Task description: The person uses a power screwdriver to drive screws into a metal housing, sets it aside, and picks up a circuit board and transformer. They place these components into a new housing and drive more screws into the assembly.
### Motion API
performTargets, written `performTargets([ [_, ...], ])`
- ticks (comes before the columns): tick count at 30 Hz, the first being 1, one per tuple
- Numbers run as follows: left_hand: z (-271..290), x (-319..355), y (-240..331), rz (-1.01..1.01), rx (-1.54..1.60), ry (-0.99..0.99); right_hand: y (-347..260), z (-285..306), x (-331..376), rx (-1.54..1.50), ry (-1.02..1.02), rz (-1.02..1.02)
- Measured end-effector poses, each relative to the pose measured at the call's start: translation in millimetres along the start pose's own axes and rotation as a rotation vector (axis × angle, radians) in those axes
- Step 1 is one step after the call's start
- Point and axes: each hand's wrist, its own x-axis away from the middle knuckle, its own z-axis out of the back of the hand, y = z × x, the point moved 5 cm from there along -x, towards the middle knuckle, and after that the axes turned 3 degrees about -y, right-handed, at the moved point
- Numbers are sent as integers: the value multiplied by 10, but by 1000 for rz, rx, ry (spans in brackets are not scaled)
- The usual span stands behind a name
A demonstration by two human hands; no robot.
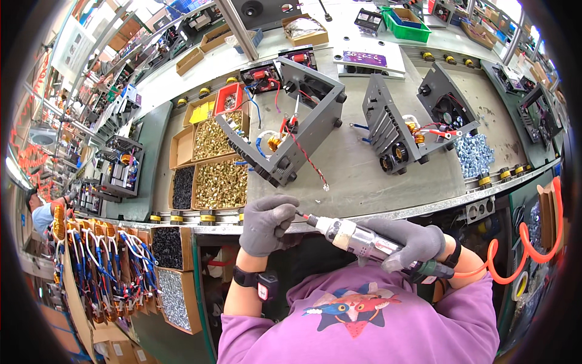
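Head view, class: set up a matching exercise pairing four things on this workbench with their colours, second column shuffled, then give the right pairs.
Things:
1. Coiled air hose
2. Gloves on both hands, left hand, right hand
3. Bin at the far edge of the bench
4. Small tray of parts beside the brass screws

Colours:
A. green
B. red
C. orange
D. grey

Pairs: 1-C, 2-D, 3-A, 4-B
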Motion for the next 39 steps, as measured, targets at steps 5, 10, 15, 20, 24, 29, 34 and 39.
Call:
performTargets([
  [5,21,17,225,-7,-280,-72,-36,-6,17,120,-77,-41],
  [10,5,-11,145,310,-113,-262,-80,37,-40,577,39,-14],
  [15,-95,-18,621,-501,-542,203,-70,158,-85,502,298,45],
  [20,-207,-527,1266,-1064,-1661,366,64,382,-169,270,383,-99],
  [24,-219,-1124,1061,-376,-1620,-244,233,595,-307,544,472,-33],
  [29,-38,-1347,998,-195,-1414,26,324,694,-408,576,480,-4],
  [34,-49,-1418,1048,-263,-1425,98,297,699,-461,542,464,-7],
  [39,-49,-1382,1038,-284,-1430,142,312,701,-496,482,479,-11],
])
